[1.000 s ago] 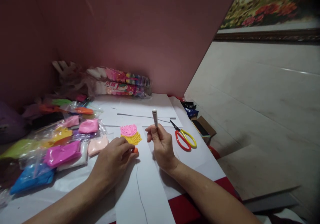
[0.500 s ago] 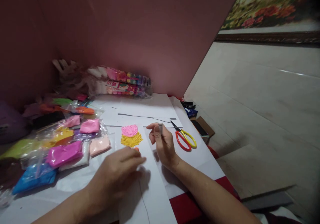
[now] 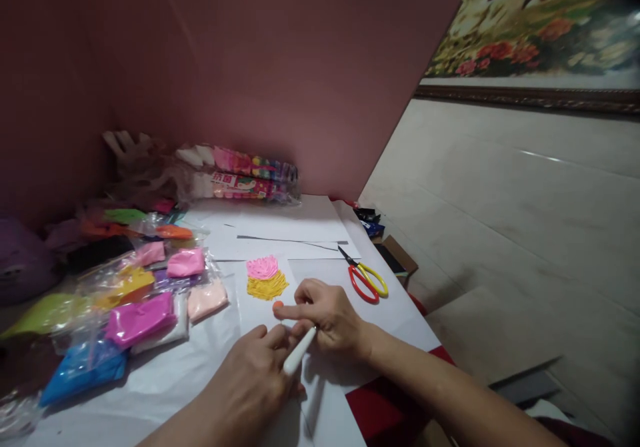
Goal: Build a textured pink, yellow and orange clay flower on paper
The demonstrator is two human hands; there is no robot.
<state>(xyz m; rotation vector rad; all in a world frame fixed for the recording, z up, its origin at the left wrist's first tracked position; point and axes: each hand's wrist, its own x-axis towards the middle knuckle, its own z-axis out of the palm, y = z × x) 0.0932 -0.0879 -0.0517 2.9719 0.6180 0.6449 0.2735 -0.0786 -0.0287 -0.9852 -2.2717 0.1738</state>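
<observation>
A white-handled tool (image 3: pixel 300 352) slants between my hands, its narrow end at the curled fingers of my right hand (image 3: pixel 333 320). The wide end lies over my left hand (image 3: pixel 257 370). My right hand stays closed on the tool while its index finger reaches left onto a small orange ball (image 3: pixel 278 306). Just below the ball, the fingers of my left hand are drawn together, and what they pinch is hidden. Above them on the white paper (image 3: pixel 295 270) are a pink textured patch (image 3: pixel 262 267) and a yellow stranded patch (image 3: pixel 267 286).
Scissors (image 3: pixel 367 280) with red and yellow handles lie right of the paper. Several bagged pieces of coloured clay (image 3: pixel 143 319) crowd the left side. Clear packs of coloured clay (image 3: pixel 245 184) stand against the pink wall. An open box (image 3: pixel 397 257) sits beyond the table's right edge.
My hands have come together below the yellow patch. The right hand moved down, laying its index finger on the orange ball, and the tool has tipped from upright to slanting. The view shifted slightly.
</observation>
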